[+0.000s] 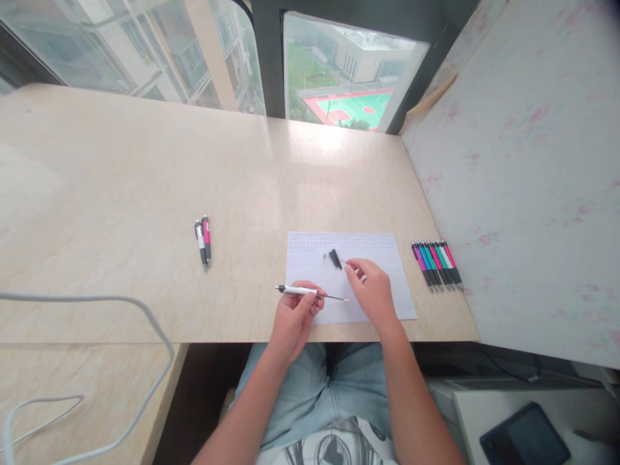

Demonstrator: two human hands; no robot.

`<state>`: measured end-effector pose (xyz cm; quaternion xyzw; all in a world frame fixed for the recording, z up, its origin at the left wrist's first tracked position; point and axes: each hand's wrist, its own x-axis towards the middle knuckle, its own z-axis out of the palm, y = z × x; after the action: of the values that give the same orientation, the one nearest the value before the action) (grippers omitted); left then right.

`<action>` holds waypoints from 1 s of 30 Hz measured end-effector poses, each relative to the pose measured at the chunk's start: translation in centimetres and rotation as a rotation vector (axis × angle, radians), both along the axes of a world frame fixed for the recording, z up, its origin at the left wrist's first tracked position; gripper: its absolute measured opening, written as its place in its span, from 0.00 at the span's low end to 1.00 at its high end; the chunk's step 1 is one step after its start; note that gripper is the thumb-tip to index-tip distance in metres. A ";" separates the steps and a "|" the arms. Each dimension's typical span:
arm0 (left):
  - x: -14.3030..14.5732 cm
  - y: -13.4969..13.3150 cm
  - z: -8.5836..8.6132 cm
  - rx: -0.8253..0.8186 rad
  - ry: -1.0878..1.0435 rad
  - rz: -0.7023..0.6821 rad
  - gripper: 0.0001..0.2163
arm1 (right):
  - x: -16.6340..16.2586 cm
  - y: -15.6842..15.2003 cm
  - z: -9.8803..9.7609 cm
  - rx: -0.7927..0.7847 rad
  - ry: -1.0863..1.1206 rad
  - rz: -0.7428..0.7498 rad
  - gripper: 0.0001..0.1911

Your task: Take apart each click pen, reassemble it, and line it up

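Pen parts (294, 290) above and on paper sheet (310, 268)

Held in left hand (295, 316): white pen barrel (290, 290) with dark clicker end, over the near-left part of the sheet. Fingers closed narrowly round the barrel, thumb on top. Lying roughly level, clicker end just beyond the sheet's left edge. Seen at the other end: thin dark refill (334, 298), bare, pointing toward the sheet's right side, light at its tip.

Right hand (375, 290): over the right half of the sheet, apart from the refill. Fingers curled, thumb and forefinger close together; cannot tell whether anything small is pinched between them.

Loose on the sheet, around its middle: slim black parts (335, 259), just beside the right fingertips. Next to these, toward the sheet's left edge: tiny metallic piece (325, 256), too small to identify.

Well left of the sheet, on the tabletop (242, 181): white pen (200, 244) and pink pen (206, 239), side by side, dark grips toward the near edge.

Right of the sheet, set apart from it: row of pens (436, 266) in purple, teal, pink and white, packed closely, all with dark grips and tips facing near.

Far left of the sheet: pale cable (87, 297), looped.
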<state>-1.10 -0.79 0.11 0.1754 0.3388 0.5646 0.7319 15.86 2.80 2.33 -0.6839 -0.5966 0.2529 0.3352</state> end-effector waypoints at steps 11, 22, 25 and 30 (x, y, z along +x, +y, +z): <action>0.2 -0.3 0.4 0.121 0.331 -0.129 0.06 | 1.2 -5.1 4.3 -0.072 0.034 0.410 0.07; 0.0 0.1 0.0 -0.029 0.058 -0.012 0.06 | 5.4 -5.6 1.9 -0.128 -0.020 0.239 0.06; 0.0 0.1 0.1 -0.028 0.061 -0.024 0.06 | 5.2 -4.6 0.8 -0.112 -0.049 0.088 0.07; 0.1 0.0 0.2 -0.004 0.082 -0.029 0.06 | 3.6 -1.7 -0.6 -0.098 -0.148 -0.040 0.07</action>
<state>-1.01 -0.75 0.34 0.2021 0.3670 0.5456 0.7258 19.43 1.12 1.70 -0.7280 -0.5928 0.2239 0.2615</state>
